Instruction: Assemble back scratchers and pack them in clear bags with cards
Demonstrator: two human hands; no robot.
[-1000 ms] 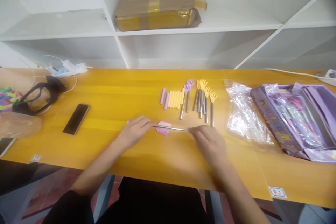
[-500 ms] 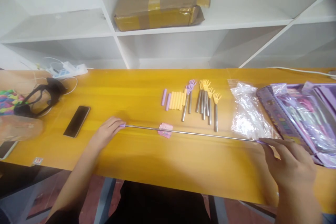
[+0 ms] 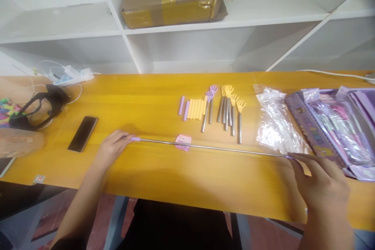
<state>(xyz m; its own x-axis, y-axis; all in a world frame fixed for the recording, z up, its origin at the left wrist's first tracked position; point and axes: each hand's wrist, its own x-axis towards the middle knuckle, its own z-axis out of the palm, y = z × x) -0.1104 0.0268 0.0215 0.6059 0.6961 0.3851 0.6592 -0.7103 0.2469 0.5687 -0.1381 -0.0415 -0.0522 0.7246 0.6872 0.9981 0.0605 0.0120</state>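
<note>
A long thin metal rod (image 3: 222,149) with purple ends stretches across the table between my hands. My left hand (image 3: 113,148) pinches its purple left end. At the right, my right hand (image 3: 319,175) grips the other purple end, mostly hidden by the fingers. Small pink cards (image 3: 183,141) lie beneath the rod. Beyond them are several yellow tubes (image 3: 197,108) and two purple tubes (image 3: 181,105). Beside these lie metal rods with purple claw heads (image 3: 209,95) and several with yellow claw heads (image 3: 240,105).
Clear plastic bags (image 3: 277,121) and a purple box (image 3: 313,133) of wrapped items lie at the right. A dark phone (image 3: 83,133), black strap-like gear (image 3: 38,109) and a power strip (image 3: 73,77) are at the left. A taped carton (image 3: 187,2) rests on the shelf behind.
The view has shifted slightly. More of the purple left end shows beyond my left fingers. Both hands still hold the stretched rod.
</note>
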